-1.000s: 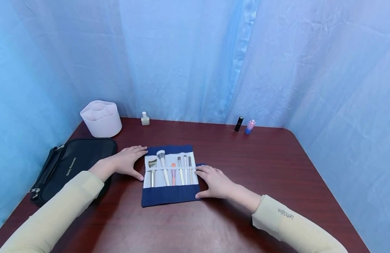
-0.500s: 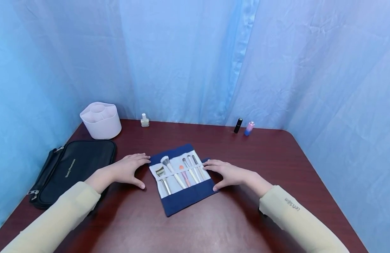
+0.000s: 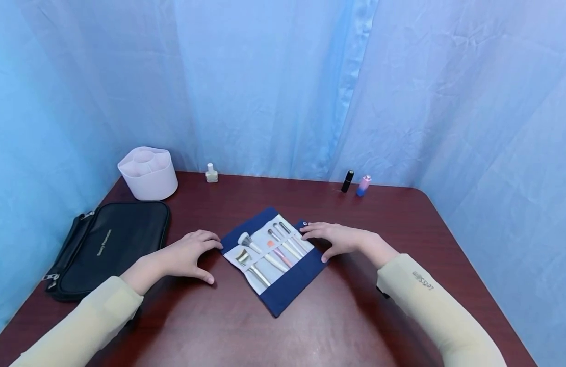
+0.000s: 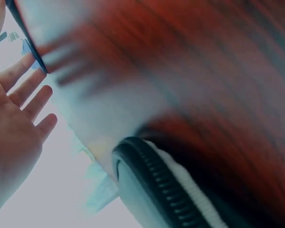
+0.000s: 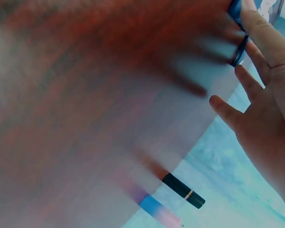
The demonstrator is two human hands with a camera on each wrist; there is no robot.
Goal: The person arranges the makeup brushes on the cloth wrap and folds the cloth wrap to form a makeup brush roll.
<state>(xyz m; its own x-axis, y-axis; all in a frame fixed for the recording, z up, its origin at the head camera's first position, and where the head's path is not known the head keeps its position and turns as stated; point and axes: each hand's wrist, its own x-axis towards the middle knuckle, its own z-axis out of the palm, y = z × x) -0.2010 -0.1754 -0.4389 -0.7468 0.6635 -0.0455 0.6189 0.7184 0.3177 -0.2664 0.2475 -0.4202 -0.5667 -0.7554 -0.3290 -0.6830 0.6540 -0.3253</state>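
Note:
A navy brush roll (image 3: 292, 285) lies unfolded and turned at an angle on the table. Its pale lining carries several makeup brushes under a white strap, among them a fluffy white-tipped brush (image 3: 253, 243) and a pink one (image 3: 279, 252). My left hand (image 3: 186, 256) touches the roll's left corner with its fingertips, thumb spread away. At the right edge, by a small snap tab (image 3: 304, 224), my right hand (image 3: 344, 239) rests its fingertips and thumb on the cloth. In the right wrist view the right hand's (image 5: 263, 114) fingers are extended.
A black zippered case (image 3: 113, 244) lies left, beside my left forearm. Behind it stands a white divided organizer (image 3: 152, 178). Along the back edge are a nail polish bottle (image 3: 211, 175), a black tube (image 3: 347, 181) and a pink-blue tube (image 3: 363, 185). Blue curtains (image 3: 274, 92) surround the table.
The brush roll has rotated counterclockwise and shifted slightly right. My right hand has moved away and to the right with its edge; my left hand has come slightly right and nearer.

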